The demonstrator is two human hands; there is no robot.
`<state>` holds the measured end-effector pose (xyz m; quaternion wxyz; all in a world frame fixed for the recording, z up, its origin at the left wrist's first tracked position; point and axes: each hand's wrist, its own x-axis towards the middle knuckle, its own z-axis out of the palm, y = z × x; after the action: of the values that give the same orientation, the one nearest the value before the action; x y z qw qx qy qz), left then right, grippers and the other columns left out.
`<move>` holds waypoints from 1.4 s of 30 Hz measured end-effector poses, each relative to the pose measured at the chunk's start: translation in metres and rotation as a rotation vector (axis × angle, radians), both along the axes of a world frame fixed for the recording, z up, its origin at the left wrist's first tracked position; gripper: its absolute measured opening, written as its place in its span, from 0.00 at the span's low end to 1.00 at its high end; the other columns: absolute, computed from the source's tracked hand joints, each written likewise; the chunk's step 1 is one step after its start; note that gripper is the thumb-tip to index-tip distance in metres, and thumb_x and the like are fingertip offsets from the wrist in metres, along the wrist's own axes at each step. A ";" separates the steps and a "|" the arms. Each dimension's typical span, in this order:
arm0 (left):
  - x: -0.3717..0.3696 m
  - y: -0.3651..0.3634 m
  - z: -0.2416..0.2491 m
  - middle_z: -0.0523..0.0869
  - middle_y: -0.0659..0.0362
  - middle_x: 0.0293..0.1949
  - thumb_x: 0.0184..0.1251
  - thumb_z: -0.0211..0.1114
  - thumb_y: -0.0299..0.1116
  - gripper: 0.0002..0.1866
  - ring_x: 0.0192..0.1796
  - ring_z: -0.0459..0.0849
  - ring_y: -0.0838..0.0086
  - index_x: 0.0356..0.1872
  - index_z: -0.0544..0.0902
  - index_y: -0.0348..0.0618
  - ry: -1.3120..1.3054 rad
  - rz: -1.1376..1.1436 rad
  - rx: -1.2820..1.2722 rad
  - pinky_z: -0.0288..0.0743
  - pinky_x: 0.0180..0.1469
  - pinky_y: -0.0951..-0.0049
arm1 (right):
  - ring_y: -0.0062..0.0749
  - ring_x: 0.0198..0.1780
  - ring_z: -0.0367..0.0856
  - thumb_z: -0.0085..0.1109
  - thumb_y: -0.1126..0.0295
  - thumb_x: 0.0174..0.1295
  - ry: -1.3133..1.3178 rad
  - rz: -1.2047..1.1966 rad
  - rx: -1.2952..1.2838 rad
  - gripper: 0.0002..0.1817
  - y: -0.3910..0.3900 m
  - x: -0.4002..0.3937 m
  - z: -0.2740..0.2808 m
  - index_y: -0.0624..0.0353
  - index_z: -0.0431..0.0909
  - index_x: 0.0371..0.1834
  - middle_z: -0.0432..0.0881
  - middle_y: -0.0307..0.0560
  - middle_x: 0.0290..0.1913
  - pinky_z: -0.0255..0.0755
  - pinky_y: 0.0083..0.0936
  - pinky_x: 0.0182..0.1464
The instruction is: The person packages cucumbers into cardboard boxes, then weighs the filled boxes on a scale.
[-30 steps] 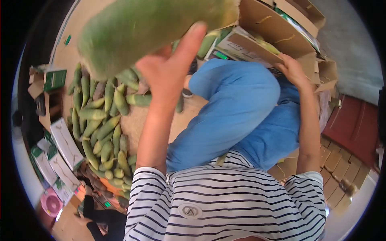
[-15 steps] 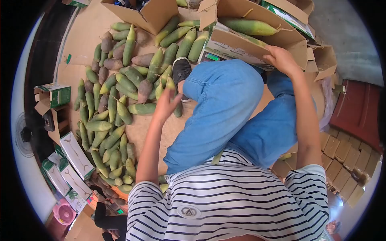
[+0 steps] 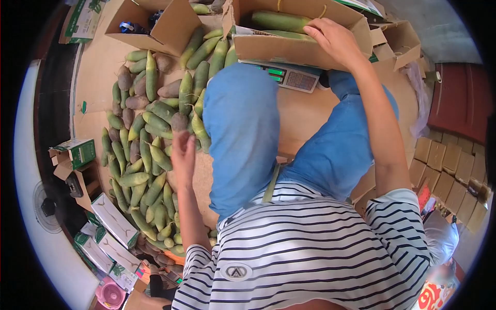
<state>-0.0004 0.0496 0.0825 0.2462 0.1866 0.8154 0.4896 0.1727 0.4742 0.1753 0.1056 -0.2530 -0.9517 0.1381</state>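
Observation:
Near the right edge of a spread of green radishes (image 3: 134, 179), my left hand (image 3: 183, 155) is held with its fingers apart, close to a dark reddish radish (image 3: 179, 122). No object shows in it. My right hand (image 3: 329, 39) reaches over an open cardboard box (image 3: 279, 50), its fingertips at the right end of a long green radish (image 3: 281, 21) in the box. Whether the fingers grip it cannot be made out. Under the box's front edge is a scale (image 3: 301, 80) with green lit displays.
Another open box (image 3: 155, 33) stands at the upper left, and more boxes (image 3: 400, 44) at the upper right. White-and-green cartons (image 3: 114, 222) lie at the lower left beside a fan (image 3: 47, 206) and a pink basin (image 3: 110, 294). Other people show at the lower edges.
My left hand has moved left and down. The right hand has gone from the box's front edge to the radish inside. The raised knee has shifted, leaving more of the scale visible.

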 end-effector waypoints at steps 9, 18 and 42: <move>0.026 0.100 0.159 0.78 0.50 0.53 0.59 0.67 0.33 0.21 0.57 0.75 0.63 0.53 0.75 0.36 0.658 -0.218 0.324 0.67 0.59 0.66 | 0.47 0.50 0.77 0.47 0.54 0.67 -0.349 0.046 -0.030 0.20 -0.009 0.009 -0.004 0.57 0.75 0.51 0.80 0.51 0.46 0.71 0.39 0.50; 0.026 0.111 0.164 0.78 0.49 0.52 0.55 0.70 0.39 0.22 0.56 0.74 0.55 0.49 0.78 0.39 1.013 -0.349 -0.083 0.66 0.59 0.60 | 0.47 0.52 0.76 0.53 0.58 0.64 -0.393 0.063 -0.030 0.20 -0.006 0.015 -0.008 0.58 0.71 0.53 0.78 0.51 0.48 0.70 0.40 0.52; -0.005 0.302 0.122 0.80 0.51 0.41 0.58 0.65 0.43 0.19 0.46 0.82 0.57 0.45 0.76 0.42 1.145 -0.944 -0.535 0.76 0.45 0.58 | 0.38 0.35 0.77 0.59 0.69 0.57 0.227 0.170 0.028 0.18 -0.086 0.036 0.047 0.52 0.74 0.52 0.75 0.44 0.34 0.71 0.32 0.34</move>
<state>-0.0059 0.3513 0.2047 0.0063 0.6705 0.7401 -0.0515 0.2084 0.3886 0.2220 0.2038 -0.1527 -0.9535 0.1611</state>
